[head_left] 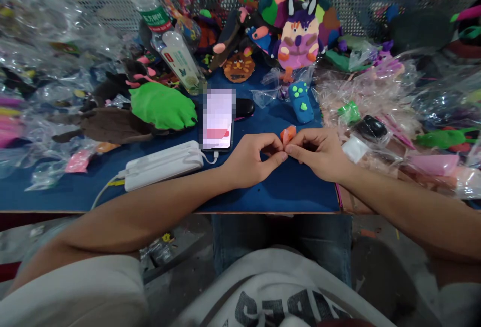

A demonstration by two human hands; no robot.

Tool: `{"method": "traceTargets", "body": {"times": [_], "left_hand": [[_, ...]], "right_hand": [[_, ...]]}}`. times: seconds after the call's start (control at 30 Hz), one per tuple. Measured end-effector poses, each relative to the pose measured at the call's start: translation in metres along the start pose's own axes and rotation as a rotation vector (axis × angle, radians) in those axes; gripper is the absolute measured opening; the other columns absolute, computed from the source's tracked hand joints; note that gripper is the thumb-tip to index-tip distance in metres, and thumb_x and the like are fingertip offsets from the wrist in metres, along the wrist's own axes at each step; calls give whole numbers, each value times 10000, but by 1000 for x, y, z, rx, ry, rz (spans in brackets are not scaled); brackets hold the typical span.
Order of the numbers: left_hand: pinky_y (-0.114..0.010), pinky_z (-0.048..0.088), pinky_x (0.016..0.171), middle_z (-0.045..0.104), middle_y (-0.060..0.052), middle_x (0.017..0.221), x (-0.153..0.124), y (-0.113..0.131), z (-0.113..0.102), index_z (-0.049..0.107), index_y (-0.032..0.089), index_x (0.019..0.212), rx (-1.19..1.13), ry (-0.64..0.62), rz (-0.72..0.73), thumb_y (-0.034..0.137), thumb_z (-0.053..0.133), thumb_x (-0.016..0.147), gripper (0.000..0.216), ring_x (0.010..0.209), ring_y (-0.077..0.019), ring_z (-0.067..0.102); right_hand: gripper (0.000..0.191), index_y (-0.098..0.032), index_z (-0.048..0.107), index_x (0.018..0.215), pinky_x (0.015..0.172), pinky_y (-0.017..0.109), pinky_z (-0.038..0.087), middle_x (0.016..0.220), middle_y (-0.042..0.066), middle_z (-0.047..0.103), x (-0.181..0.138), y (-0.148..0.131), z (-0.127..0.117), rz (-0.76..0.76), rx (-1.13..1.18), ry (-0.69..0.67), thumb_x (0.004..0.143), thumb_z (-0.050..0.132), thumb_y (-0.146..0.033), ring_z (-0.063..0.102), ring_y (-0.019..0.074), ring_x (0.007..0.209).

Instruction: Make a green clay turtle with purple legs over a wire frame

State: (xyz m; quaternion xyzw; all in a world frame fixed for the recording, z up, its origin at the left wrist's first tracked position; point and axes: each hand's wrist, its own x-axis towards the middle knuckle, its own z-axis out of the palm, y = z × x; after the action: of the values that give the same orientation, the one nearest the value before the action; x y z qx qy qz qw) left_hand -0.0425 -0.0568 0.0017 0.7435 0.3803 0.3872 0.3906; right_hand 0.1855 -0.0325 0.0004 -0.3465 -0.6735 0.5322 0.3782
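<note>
Both hands meet over the blue tabletop [259,194], fingertips pinched together. Between them sits a small orange lump of modelling clay [288,135], partly inside what looks like clear plastic wrap. My left hand [255,159] pinches its lower end with thumb and index finger. From the other side, my right hand [319,151] grips the same spot, its fingers closed. Just beyond the hands lies a blue clay piece with green dots [301,104]. A phone [217,119] with a lit, blurred screen stands to the left of the clay, a cable plugged into its lower end.
A white power strip or power bank [163,164] lies left of my hands. Behind it are a green clay shape [163,106] and a water bottle [165,36]. Clay figures [298,41] line the metal mesh at the back. Plastic wrappers [376,96] crowd the right side.
</note>
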Motion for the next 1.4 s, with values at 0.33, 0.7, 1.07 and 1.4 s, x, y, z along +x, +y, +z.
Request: {"method": "traceTargets", "body": {"times": [0.33, 0.7, 1.07, 1.4], "left_hand": [[-270, 455, 650, 699, 14, 718, 0, 0, 4, 646, 187, 745, 150, 56, 31, 140, 647, 866, 130, 664, -122, 612], [-302, 411, 609, 705, 2, 740, -9, -2, 5, 622, 205, 800, 444, -16, 117, 220, 684, 846, 79, 613, -139, 587], [-312, 354, 638, 564, 20, 699, 0, -9, 2, 490, 210, 728, 404, -48, 176, 210, 549, 1015, 293, 647, -128, 498], [-330, 271, 601, 405, 41, 616, 3, -5, 9, 333, 233, 690, 443, 80, 178, 201, 518, 994, 357, 580, -123, 375]], "right_hand": [[255, -204, 574, 725, 586, 280, 348, 667, -36, 543, -3, -10, 7, -95, -326, -49, 949, 694, -220, 456, 99, 615], [243, -212, 508, 705, 623, 289, 324, 645, -49, 473, -6, -4, 9, -269, -490, -127, 924, 593, -151, 438, 94, 594], [325, -224, 478, 802, 650, 355, 234, 670, -19, 490, -1, -2, 2, -249, -678, -183, 1107, 475, -335, 419, 128, 603], [403, -227, 405, 727, 629, 338, 251, 623, -31, 429, 4, 0, 10, -299, -671, -66, 1111, 481, -322, 379, 109, 567]]}}
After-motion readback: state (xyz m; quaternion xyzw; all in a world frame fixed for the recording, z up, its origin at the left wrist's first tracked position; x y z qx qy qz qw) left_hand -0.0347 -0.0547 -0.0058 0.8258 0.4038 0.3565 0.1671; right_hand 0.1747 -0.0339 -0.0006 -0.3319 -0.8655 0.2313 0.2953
